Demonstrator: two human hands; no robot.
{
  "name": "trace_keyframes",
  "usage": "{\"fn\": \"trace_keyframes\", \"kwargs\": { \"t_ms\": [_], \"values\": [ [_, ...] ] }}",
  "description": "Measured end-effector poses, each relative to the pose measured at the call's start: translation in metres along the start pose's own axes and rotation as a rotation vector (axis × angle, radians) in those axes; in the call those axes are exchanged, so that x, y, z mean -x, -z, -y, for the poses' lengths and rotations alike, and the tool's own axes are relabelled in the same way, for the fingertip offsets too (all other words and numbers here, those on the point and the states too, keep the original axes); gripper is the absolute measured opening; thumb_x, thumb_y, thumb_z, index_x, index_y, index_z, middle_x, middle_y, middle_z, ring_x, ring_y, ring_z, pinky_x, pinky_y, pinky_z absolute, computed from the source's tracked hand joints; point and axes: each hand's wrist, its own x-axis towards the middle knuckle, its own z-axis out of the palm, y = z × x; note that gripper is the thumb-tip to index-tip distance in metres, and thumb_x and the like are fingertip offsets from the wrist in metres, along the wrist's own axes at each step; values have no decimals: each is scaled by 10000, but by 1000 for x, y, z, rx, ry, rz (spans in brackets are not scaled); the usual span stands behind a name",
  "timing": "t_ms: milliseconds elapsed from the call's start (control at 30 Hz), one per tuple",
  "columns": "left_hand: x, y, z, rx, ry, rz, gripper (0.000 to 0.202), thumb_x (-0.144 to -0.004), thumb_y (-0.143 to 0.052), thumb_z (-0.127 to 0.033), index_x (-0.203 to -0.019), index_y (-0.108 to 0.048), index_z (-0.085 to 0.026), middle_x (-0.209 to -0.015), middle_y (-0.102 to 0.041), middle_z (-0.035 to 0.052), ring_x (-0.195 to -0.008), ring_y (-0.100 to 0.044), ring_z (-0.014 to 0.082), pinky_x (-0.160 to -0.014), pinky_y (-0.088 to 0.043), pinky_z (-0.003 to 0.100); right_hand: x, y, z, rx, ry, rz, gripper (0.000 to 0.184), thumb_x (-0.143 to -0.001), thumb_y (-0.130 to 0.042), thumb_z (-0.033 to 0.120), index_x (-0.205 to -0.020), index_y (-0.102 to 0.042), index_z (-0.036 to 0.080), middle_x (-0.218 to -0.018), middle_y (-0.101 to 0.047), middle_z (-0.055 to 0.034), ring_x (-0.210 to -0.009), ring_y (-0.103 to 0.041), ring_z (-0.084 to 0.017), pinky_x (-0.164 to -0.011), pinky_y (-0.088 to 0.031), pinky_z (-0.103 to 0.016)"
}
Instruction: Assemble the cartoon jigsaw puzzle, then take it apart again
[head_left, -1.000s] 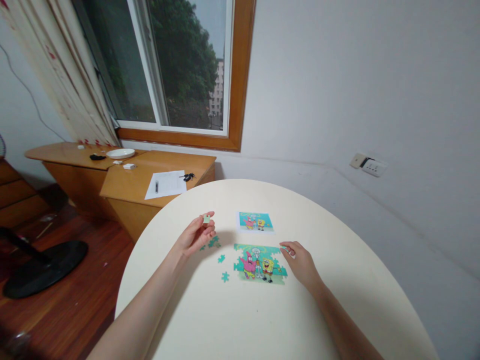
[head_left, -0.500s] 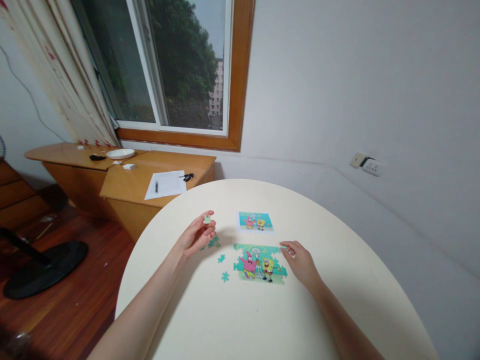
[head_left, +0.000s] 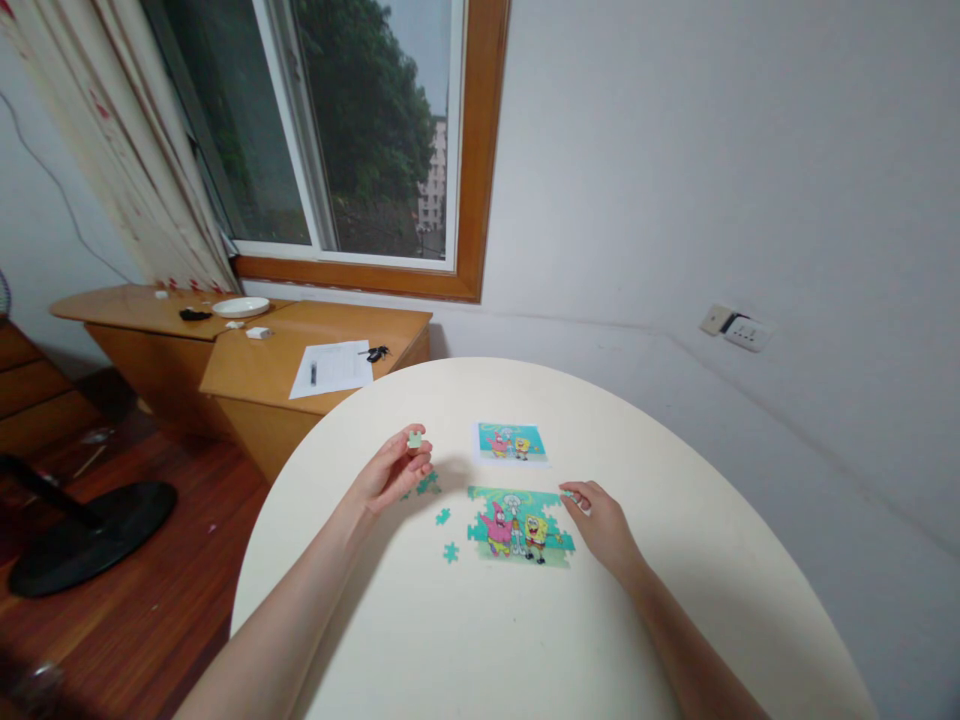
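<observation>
Your puzzle (head_left: 517, 525), below centre of the frame, is mostly joined, with gaps left at both sides. Your right hand (head_left: 598, 512) curls at its upper-right corner, grip unclear; your left hand (head_left: 390, 470) pinches a piece (head_left: 415, 440) near unjoined loose pieces (head_left: 451, 552).

1. Two grips: one bare left grip (head_left: 388, 473), one bare right grip (head_left: 602, 522).
2. One small pale-green jigsaw piece (head_left: 415, 440), held up.
3. Two separate flat teal jigsaw pieces (head_left: 451, 552).
4. One teal jigsaw heap (head_left: 427, 484), too overlapped to count.
5. One multicoloured, partly joined jigsaw (head_left: 517, 525).
6. One rectangular printed cartoon picture (head_left: 513, 443).
7. One cream, round-edged worktop (head_left: 480, 640).
8. One round white plate (head_left: 241, 308).
</observation>
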Motion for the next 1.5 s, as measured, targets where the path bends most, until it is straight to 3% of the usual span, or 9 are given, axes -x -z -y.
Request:
{"fn": "trace_keyframes", "kwargs": {
  "t_ms": [1500],
  "values": [
    [2, -3, -2, 3, 1, 10, 372, -606, -816, -288, -848, -560, -166, -673, -619, -19, -488, -458, 48, -577, -449, 209, 0, 0, -1, -21, -11, 5, 255, -740, -489, 326, -847, -673, 185, -744, -611, -50, -645, -542, -175, -668, -473, -323]
  ]
}}
